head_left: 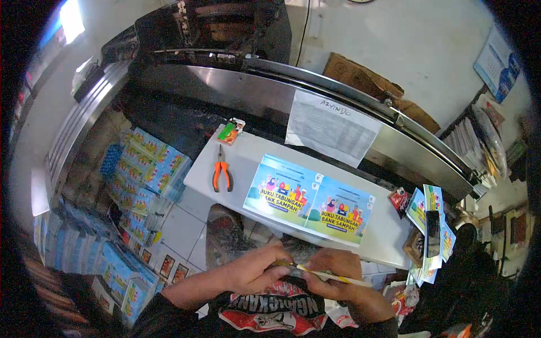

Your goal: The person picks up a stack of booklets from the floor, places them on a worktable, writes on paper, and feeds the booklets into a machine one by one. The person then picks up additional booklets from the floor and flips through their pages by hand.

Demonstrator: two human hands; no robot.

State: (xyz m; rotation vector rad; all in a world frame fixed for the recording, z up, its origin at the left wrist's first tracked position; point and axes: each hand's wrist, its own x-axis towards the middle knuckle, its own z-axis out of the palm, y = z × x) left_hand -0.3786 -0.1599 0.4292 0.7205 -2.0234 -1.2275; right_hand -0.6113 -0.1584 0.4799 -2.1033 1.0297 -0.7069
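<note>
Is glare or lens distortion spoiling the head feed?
Head view, partly: fisheye bows the metal panel, with black corners; glare bleaches a patch at upper left; small print on the white sheet is unreadable; the left hand and right hand show clearly.

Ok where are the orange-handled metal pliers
In the head view, the orange-handled pliers lie at the left end of the white table, left of the blue printed sheet.

- Left forearm [197,288]: bare, slanting up and inward from the lower left of the frame.
- Left hand [256,268]: lower centre, fingers bent, thumb near forefinger.
- Right forearm [372,302]: bare, lower right of centre.
- Right hand [332,266]: fingers curled, facing the left.
</note>
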